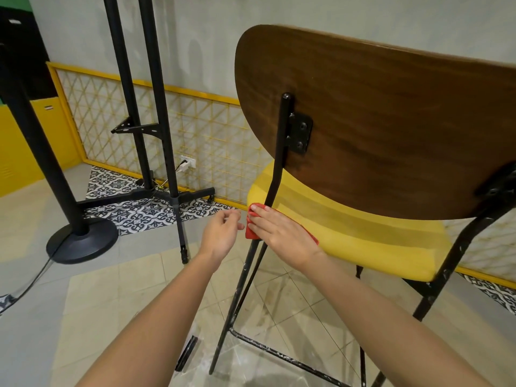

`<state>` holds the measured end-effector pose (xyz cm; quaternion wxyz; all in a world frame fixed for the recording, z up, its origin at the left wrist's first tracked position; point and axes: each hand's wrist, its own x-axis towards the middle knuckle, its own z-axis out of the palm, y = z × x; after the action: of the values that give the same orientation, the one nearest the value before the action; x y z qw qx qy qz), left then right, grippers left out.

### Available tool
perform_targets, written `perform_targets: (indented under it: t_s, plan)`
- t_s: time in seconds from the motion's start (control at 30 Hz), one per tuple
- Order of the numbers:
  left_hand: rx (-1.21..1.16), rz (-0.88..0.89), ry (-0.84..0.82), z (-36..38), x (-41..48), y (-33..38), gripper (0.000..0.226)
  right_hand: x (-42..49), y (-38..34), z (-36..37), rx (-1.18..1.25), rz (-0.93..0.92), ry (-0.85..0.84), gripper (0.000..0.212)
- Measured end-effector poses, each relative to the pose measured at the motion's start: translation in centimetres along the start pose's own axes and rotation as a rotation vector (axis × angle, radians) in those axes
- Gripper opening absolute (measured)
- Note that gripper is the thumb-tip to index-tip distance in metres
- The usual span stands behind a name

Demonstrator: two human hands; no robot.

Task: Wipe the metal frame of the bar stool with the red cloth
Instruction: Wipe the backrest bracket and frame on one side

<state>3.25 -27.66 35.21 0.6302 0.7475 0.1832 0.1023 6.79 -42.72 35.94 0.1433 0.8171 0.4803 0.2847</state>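
Beside the seat (363, 241), the red cloth (250, 233) is pressed flat-fingered against the metal frame (280, 152) by the right hand (282, 233), for wiping.

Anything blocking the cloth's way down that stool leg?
Nothing visible. The right hand presses the red cloth on the black leg at seat level; below, the leg runs bare to the floor. The left hand hovers beside, clear of it.
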Motion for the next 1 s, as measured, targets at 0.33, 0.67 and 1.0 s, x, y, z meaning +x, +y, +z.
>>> perform_targets:
  t_s: [0.33,0.67,1.0]
  plan:
    - [-0.011,-0.036,0.014,-0.2,0.6,-0.7,0.029,0.5,1.6,-1.5,0.024,0.083,0.076,0.071]
    - [0.061,-0.037,-0.056,-0.1,-0.3,-1.2,0.028,0.3,-0.9,0.0,0.024,0.091,-0.051,0.057]
    - [-0.297,0.036,-0.24,-1.5,-2.4,0.6,0.01,-0.4,-2.8,-2.5,0.799,0.422,0.157,0.049]
